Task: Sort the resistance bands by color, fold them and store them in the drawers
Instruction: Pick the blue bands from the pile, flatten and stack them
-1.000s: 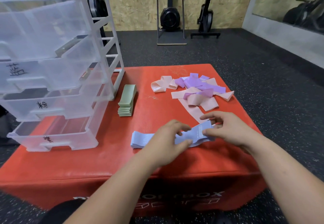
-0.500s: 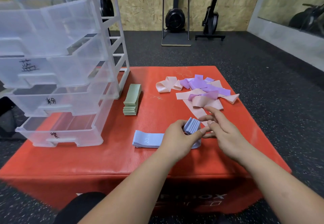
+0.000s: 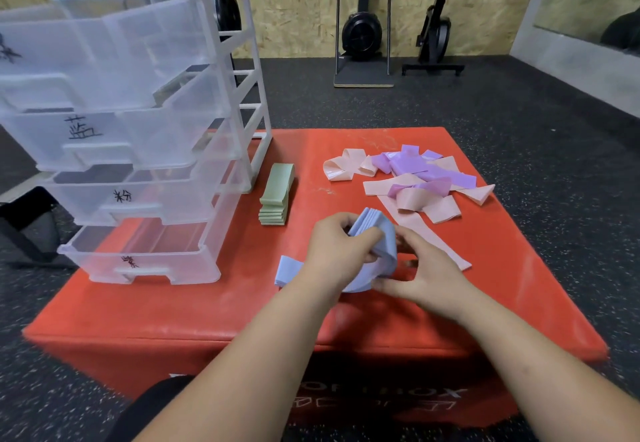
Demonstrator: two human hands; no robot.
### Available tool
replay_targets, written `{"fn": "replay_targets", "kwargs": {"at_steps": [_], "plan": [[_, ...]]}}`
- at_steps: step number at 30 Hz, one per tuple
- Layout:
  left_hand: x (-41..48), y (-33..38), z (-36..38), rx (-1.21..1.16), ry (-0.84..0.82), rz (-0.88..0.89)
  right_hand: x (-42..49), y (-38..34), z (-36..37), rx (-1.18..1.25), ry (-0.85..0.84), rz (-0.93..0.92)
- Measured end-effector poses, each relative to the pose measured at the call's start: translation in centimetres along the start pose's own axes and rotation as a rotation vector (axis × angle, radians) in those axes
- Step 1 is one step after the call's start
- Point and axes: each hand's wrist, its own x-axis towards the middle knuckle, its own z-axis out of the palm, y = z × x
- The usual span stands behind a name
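Note:
A stack of light blue bands [image 3: 386,246] lies near the front of the red box [image 3: 194,306], its right end folded up and over. My left hand [image 3: 337,251] grips the raised fold from the left. My right hand [image 3: 420,275] holds the same bundle from the right and below. The stack's left end [image 3: 287,270] still lies flat on the box. Folded green bands [image 3: 276,194] sit in a neat pile beside the clear drawer unit [image 3: 138,137], whose drawers are pulled out. Loose pink bands [image 3: 415,199] and purple bands [image 3: 412,166] lie tangled at the far right.
The drawer unit stands at the left on the box and its drawer fronts carry handwritten labels. Dark rubber gym floor surrounds the box. Exercise machines [image 3: 362,31] stand against the wooden back wall.
The right end of the blue stack has been lifted and folded over to the left. Both hands have closed in on the fold. The camera has tilted and moved nearer.

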Motion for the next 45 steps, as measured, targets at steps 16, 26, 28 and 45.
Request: {"fn": "replay_targets", "kwargs": {"at_steps": [16,26,28,45], "plan": [[-0.5,-3.7,-11.5,-0.244,0.316,-0.185,5.0,-3.0,6.7,-0.215,-0.094,-0.153],[0.0,-6.7,-12.7,0.064,0.397,-0.221,4.9,-3.4,7.8,-0.502,-0.149,-0.221],[0.2,-6.7,-12.7,0.063,0.422,-0.218,4.9,-3.3,7.7,-0.503,-0.157,-0.204],[-0.7,-7.1,-12.9,1.037,0.281,-0.009,5.0,-3.4,6.6,-0.609,-0.121,-0.238]]}}
